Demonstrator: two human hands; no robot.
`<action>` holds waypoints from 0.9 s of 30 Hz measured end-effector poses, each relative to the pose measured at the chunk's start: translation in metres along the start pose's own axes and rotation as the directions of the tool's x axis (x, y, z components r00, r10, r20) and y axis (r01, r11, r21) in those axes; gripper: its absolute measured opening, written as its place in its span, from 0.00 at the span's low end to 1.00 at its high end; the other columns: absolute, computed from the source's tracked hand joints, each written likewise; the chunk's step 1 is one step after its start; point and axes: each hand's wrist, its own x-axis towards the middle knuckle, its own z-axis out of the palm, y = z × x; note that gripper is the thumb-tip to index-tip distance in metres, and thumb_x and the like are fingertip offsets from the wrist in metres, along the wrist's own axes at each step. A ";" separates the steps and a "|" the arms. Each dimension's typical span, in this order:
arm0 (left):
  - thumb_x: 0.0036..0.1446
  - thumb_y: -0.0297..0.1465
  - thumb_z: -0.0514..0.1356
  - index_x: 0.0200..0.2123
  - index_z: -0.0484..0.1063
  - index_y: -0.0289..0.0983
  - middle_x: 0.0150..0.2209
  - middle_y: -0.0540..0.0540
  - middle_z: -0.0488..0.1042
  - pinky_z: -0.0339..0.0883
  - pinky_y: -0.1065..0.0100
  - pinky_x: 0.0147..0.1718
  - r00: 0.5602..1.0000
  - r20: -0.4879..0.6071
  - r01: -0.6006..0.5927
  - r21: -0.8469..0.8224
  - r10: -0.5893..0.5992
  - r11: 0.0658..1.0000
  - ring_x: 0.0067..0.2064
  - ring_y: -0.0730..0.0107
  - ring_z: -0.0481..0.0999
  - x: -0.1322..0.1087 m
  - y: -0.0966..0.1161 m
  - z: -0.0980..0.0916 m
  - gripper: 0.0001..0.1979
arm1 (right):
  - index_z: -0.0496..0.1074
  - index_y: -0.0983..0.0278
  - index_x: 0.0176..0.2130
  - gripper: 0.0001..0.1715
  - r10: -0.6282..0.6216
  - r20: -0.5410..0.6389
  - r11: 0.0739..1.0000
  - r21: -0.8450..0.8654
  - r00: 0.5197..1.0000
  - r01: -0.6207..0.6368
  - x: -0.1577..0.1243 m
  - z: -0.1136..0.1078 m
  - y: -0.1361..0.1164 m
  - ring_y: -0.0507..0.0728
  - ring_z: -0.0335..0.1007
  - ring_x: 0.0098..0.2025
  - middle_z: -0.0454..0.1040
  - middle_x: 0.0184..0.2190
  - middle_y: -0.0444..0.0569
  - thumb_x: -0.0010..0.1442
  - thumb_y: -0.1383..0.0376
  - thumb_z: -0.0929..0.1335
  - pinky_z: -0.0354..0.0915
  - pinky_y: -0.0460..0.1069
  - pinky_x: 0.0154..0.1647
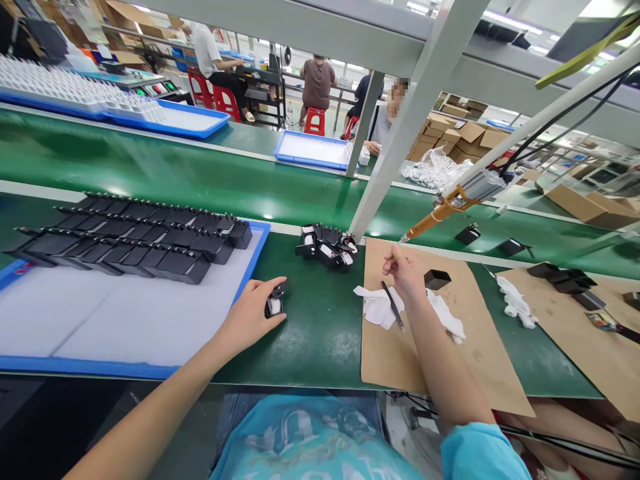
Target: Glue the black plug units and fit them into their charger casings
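My left hand (253, 313) rests on the green belt and grips a small black charger part (275, 301) with a white face. My right hand (406, 270) hovers over a brown cardboard sheet (400, 360), fingers curled, holding nothing that I can see. Just below it a dark thin tool (393, 307) lies across a white cloth (380, 308). A small black cap (437, 279) sits right of that hand. A heap of black charger parts (327, 247) lies on the belt between both hands.
A blue tray (125, 320) at left carries rows of black chargers (135, 241). An orange electric screwdriver (440, 215) hangs above the cardboard. A slanted white post (400, 140) rises behind the heap. More cardboard, cloth and black parts lie right. Other people sit in the background.
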 end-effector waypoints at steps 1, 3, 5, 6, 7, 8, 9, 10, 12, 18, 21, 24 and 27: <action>0.51 0.30 0.62 0.62 0.61 0.42 0.49 0.42 0.71 0.68 0.56 0.49 1.000 0.024 0.005 -0.017 -0.004 1.000 0.54 0.54 0.67 -0.004 0.001 -0.001 0.34 | 0.72 0.62 0.30 0.23 -0.013 0.012 1.000 -0.019 1.000 0.013 0.002 -0.001 -0.003 0.48 0.63 0.17 0.68 0.17 0.41 0.54 0.45 0.69 0.63 0.45 0.20; 0.51 0.27 0.60 0.63 0.59 0.45 0.52 0.42 0.68 0.69 0.58 0.49 0.997 0.071 0.016 -0.065 -0.011 0.998 0.54 0.56 0.68 -0.013 0.004 -0.002 0.35 | 0.74 0.60 0.42 0.22 -0.052 0.073 0.995 -0.079 0.996 0.057 0.007 0.006 -0.010 0.49 0.69 0.22 0.75 0.26 0.43 0.54 0.49 0.71 0.67 0.47 0.25; 0.51 0.24 0.57 0.64 0.57 0.48 0.55 0.43 0.65 0.70 0.61 0.47 0.995 0.100 0.042 -0.126 -0.029 0.991 0.51 0.60 0.71 -0.020 0.006 0.000 0.37 | 0.72 0.58 0.47 0.23 -0.103 0.156 0.982 -0.139 0.982 0.125 0.015 0.025 -0.018 0.53 0.74 0.33 0.77 0.38 0.47 0.54 0.52 0.71 0.71 0.49 0.34; 0.51 0.23 0.56 0.65 0.56 0.49 0.56 0.43 0.64 0.71 0.61 0.47 0.994 0.104 0.060 -0.156 -0.044 0.986 0.50 0.61 0.72 -0.023 0.006 0.002 0.38 | 0.72 0.58 0.48 0.22 -0.142 0.211 0.957 -0.219 0.967 0.189 0.021 0.038 -0.022 0.54 0.75 0.39 0.76 0.43 0.48 0.56 0.53 0.70 0.71 0.50 0.39; 0.51 0.23 0.56 0.65 0.55 0.50 0.57 0.44 0.64 0.71 0.62 0.46 0.993 0.098 0.079 -0.185 -0.061 0.980 0.48 0.63 0.73 -0.025 0.006 0.004 0.38 | 0.72 0.58 0.49 0.20 -0.174 0.276 0.913 -0.315 0.945 0.260 0.028 0.053 -0.026 0.56 0.74 0.45 0.75 0.48 0.50 0.58 0.55 0.68 0.70 0.51 0.44; 0.51 0.24 0.56 0.65 0.54 0.51 0.57 0.44 0.64 0.71 0.61 0.47 0.994 0.082 0.094 -0.213 -0.078 0.973 0.48 0.63 0.73 -0.027 0.006 0.007 0.38 | 0.70 0.59 0.51 0.20 -0.207 0.373 0.788 -0.485 0.905 0.380 0.036 0.069 -0.030 0.56 0.71 0.50 0.73 0.51 0.51 0.62 0.56 0.65 0.69 0.51 0.48; 0.52 0.26 0.57 0.66 0.53 0.51 0.58 0.44 0.64 0.71 0.60 0.48 0.994 0.058 0.107 -0.237 -0.096 0.966 0.48 0.63 0.74 -0.028 0.005 0.011 0.38 | 0.68 0.59 0.54 0.20 -0.185 0.476 0.597 -0.641 0.860 0.483 0.044 0.086 -0.033 0.56 0.68 0.55 0.70 0.55 0.51 0.65 0.57 0.61 0.67 0.51 0.52; 0.53 0.28 0.59 0.66 0.53 0.50 0.58 0.44 0.64 0.70 0.59 0.50 0.993 0.026 0.116 -0.256 -0.113 0.960 0.49 0.62 0.74 -0.029 0.005 0.015 0.37 | 0.68 0.60 0.55 0.20 -0.141 0.529 0.497 -0.693 0.837 0.522 0.054 0.103 -0.035 0.57 0.65 0.58 0.69 0.57 0.51 0.65 0.59 0.61 0.64 0.53 0.56; 0.54 0.33 0.61 0.66 0.53 0.49 0.59 0.44 0.65 0.69 0.57 0.52 0.991 -0.050 0.104 -0.274 -0.123 0.956 0.51 0.60 0.73 -0.032 0.005 0.024 0.37 | 0.68 0.60 0.55 0.21 -0.048 0.561 0.385 -0.753 0.826 0.534 0.072 0.136 -0.035 0.62 0.62 0.60 0.66 0.60 0.54 0.64 0.58 0.63 0.62 0.56 0.58; 0.52 0.22 0.55 0.64 0.56 0.43 0.61 0.42 0.66 0.63 0.55 0.60 0.977 -0.195 0.029 -0.264 -0.083 0.964 0.60 0.59 0.69 -0.043 0.005 0.042 0.35 | 0.70 0.66 0.51 0.21 0.270 0.457 0.102 -0.889 0.848 0.447 0.111 0.199 -0.027 0.61 0.71 0.51 0.71 0.52 0.56 0.63 0.56 0.67 0.68 0.61 0.52; 0.54 0.24 0.56 0.63 0.56 0.43 0.60 0.42 0.67 0.65 0.55 0.58 0.980 -0.176 0.029 -0.338 -0.093 0.941 0.59 0.59 0.70 -0.049 -0.001 0.046 0.33 | 0.68 0.65 0.53 0.20 0.315 0.501 0.039 -0.855 0.806 0.516 0.110 0.213 -0.026 0.58 0.71 0.50 0.71 0.52 0.53 0.64 0.58 0.67 0.71 0.58 0.50; 0.54 0.27 0.60 0.59 0.60 0.42 0.59 0.40 0.68 0.65 0.53 0.58 0.969 -0.237 -0.002 -0.312 -0.075 0.950 0.60 0.56 0.70 -0.052 -0.010 0.051 0.29 | 0.69 0.65 0.52 0.20 0.308 0.622 0.054 -0.767 0.720 0.639 0.092 0.225 -0.025 0.59 0.71 0.51 0.72 0.52 0.53 0.64 0.58 0.67 0.69 0.60 0.52; 0.53 0.30 0.62 0.54 0.65 0.39 0.57 0.39 0.68 0.68 0.53 0.56 0.945 -0.318 -0.013 -0.258 -0.073 0.966 0.57 0.55 0.71 -0.051 -0.015 0.057 0.24 | 0.75 0.65 0.46 0.19 0.282 0.730 0.112 -0.669 0.622 0.735 0.067 0.235 -0.026 0.63 0.72 0.51 0.77 0.47 0.54 0.58 0.57 0.71 0.64 0.59 0.55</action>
